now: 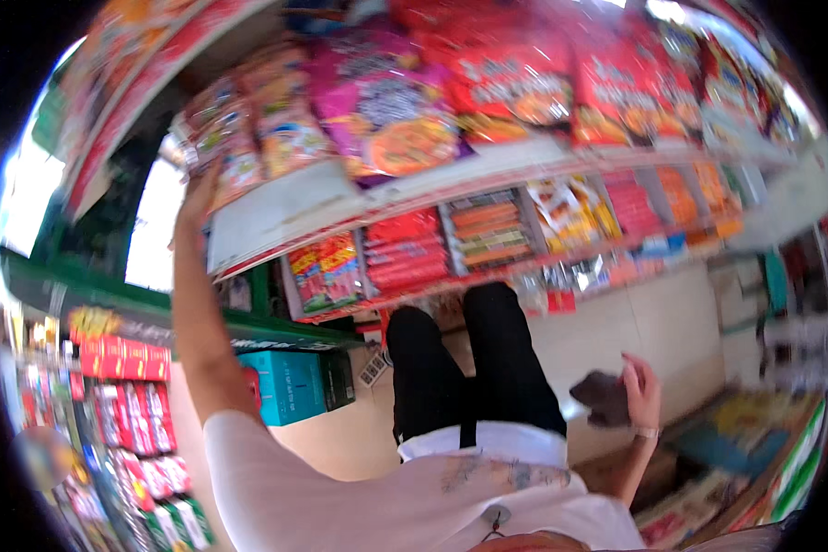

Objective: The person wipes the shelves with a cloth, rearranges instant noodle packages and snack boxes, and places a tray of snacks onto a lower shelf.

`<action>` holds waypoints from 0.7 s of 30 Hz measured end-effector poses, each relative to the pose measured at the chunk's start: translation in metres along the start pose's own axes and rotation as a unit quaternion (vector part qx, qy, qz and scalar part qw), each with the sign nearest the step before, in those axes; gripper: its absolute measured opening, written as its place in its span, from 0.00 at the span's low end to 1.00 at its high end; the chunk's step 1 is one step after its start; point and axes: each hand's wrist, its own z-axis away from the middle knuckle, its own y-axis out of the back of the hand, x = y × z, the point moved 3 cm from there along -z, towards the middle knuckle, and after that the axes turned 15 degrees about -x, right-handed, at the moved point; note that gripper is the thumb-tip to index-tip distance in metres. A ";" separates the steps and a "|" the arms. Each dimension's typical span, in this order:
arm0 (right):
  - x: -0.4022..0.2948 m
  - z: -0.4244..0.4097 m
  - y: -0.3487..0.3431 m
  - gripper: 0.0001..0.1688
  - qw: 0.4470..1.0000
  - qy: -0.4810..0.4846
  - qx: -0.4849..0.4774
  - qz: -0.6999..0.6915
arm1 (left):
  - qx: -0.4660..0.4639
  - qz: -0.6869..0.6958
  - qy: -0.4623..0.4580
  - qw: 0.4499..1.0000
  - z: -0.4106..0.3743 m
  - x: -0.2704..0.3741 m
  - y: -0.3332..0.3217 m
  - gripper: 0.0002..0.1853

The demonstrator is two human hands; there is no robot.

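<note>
My left arm stretches up to the left end of a white shelf [283, 207]. There my left hand [201, 190] rests against the outermost of several pinkish snack packets [238, 172]; blur hides whether the fingers grip it. Beside these packets stand a purple noodle bag [403, 124] and red noodle bags [507, 83]. Down on the right, my right hand [642, 393] holds a dark grey cloth [602, 398] that hangs out past the fingers, clear of the shelf.
A lower shelf holds bins of red packets [407, 252], sausage-like sticks [490, 224] and yellow packets [573, 210]. On the floor at left sits a turquoise box [290, 386] under a green ledge [138, 303]. Boxed goods [124, 359] line the far left; a low display [731, 441] stands at right.
</note>
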 end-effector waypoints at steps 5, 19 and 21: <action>-0.006 -0.024 -0.010 0.15 0.999 0.003 -0.023 -0.026 | 0.006 -0.097 0.018 0.995 0.026 -0.015 0.001 0.46; 0.030 -0.009 -0.005 0.15 0.999 -0.003 -0.009 -0.041 | 0.387 -0.310 -0.255 0.830 0.085 0.083 -0.046 0.22; 0.033 -0.009 -0.005 0.16 0.999 -0.007 -0.013 -0.046 | 0.418 -0.441 -0.301 0.735 0.135 0.099 -0.098 0.19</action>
